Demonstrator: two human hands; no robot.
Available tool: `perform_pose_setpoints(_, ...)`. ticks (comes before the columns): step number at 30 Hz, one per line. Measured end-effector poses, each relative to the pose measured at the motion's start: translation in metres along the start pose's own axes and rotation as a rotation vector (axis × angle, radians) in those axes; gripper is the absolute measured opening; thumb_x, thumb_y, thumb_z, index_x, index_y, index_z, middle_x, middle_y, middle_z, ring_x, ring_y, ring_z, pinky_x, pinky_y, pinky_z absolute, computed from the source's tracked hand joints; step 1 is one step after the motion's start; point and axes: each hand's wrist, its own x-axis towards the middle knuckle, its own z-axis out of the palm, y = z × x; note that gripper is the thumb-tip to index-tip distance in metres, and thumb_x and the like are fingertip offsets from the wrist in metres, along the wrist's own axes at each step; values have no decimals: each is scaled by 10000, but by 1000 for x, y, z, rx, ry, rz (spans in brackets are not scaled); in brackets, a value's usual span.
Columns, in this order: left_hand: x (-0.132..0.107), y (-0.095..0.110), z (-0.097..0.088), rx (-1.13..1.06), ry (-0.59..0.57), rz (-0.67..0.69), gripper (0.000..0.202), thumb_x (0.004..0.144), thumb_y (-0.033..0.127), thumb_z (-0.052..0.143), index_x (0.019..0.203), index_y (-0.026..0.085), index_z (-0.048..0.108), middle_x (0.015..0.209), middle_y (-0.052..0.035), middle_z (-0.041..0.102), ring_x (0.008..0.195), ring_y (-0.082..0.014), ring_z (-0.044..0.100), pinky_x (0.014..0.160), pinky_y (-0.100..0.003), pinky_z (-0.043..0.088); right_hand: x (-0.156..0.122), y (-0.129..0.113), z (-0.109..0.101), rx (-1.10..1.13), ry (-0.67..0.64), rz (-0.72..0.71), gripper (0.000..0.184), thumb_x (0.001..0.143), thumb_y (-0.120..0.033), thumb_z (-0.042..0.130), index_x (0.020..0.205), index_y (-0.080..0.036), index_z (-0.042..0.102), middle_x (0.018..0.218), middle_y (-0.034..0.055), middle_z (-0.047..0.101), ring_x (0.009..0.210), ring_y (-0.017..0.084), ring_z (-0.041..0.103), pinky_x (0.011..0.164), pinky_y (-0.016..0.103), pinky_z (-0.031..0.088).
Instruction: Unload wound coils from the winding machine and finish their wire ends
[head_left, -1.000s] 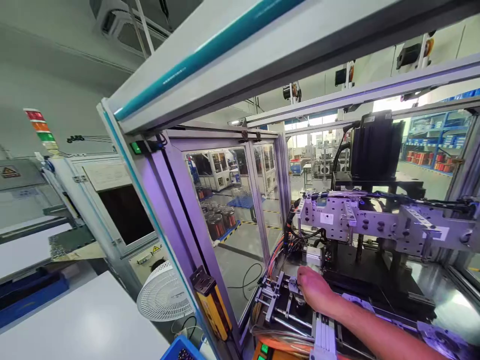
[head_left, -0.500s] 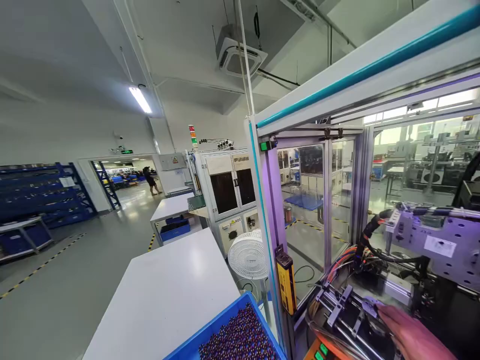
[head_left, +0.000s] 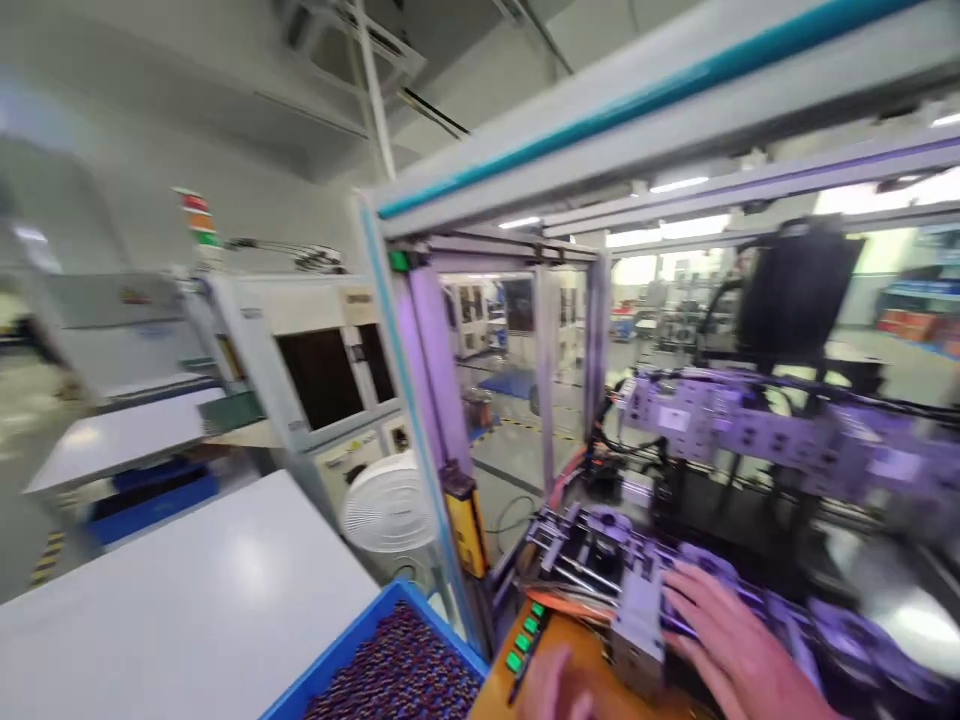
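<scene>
My right hand reaches over the machine's fixture, fingers stretched out toward a round metal part beside a grey metal block. I see nothing held in it, though its fingertips are blurred against the fixture. At the bottom edge, part of my left hand shows above the orange-brown panel, smeared by motion. A row of green buttons lies close to it. Another round part sits on the fixture rails further left.
A blue bin full of small dark beads stands left of the machine frame, by a white table. A yellow box is fixed to the upright post. A white fan stands behind. A purple-lit gantry spans the machine.
The view has turned right, bringing more of the machine into sight. My right hand is now beside the grey block at a different round part. My left hand has come into view at the bottom.
</scene>
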Motion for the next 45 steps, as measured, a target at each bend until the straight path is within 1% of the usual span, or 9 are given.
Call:
perform_pose_setpoints(4,54,1,17,-31,-100,160,395,972,356,536,1309,155,588,1271,-142,673,1213,-292,610,1024,-530,508,-27,-27,-51,14,-93,193,320,955,-193,492,1207,-162,686,1284,85,683,1186,233,664,958,335,605)
perform_pose_setpoints(10,149,16,40,63,-239,323,468,952,364,535,1366,151,588,1414,-149,621,1381,-335,498,1116,-536,428,-91,-53,-89,36,-125,388,271,946,-182,512,1149,-148,688,1202,95,719,1125,198,696,983,271,575)
perform_pose_setpoints(16,172,24,55,167,-370,318,487,963,350,472,1384,128,578,1484,-156,549,1415,-370,457,1119,-573,401,-161,-88,-114,8,-199,591,252,957,-217,526,1155,-172,676,1115,78,747,1032,181,729,902,231,609)
perform_pose_setpoints(25,182,23,50,146,-500,274,618,931,429,441,1445,92,503,1547,-169,468,1477,-430,327,1138,-655,334,-213,-126,-68,-57,-317,869,218,950,-157,483,1030,-179,685,1111,115,720,1114,279,676,917,465,613)
perform_pose_setpoints(29,160,36,19,61,-381,205,738,954,515,394,1546,81,319,1634,-185,311,1530,-382,222,1196,-600,290,-221,-128,-40,-101,-293,863,221,934,-121,481,943,-166,697,1219,149,677,1215,312,614,944,489,582)
perform_pose_setpoints(33,82,58,-16,-292,-190,68,597,964,473,473,1505,229,419,1517,-111,520,1428,-274,454,1207,-478,339,-222,-129,-33,-104,-285,863,289,930,-57,433,914,-156,704,1215,150,683,1208,306,617,927,499,581)
perform_pose_setpoints(36,17,74,-20,-438,-337,-2,445,949,438,537,1356,267,596,1382,-74,649,1295,-251,595,1113,-406,473,-198,-129,-45,21,-273,902,266,936,-72,462,916,-178,705,1242,133,671,1239,280,602,982,485,563)
perform_pose_setpoints(39,-20,93,-10,-587,-523,126,408,944,424,555,1310,275,656,1265,-83,726,1170,-242,683,1034,-358,536,-154,-128,-62,392,-125,978,135,928,-161,584,887,-202,706,1275,122,651,1235,240,611,1014,390,558)
perform_pose_setpoints(45,-10,117,-11,-781,-625,262,385,936,376,595,1293,253,670,1116,-98,781,990,-233,757,837,-304,622,-83,-120,-74,799,150,916,99,945,-269,622,962,-238,715,1251,117,662,1124,221,679,933,328,586)
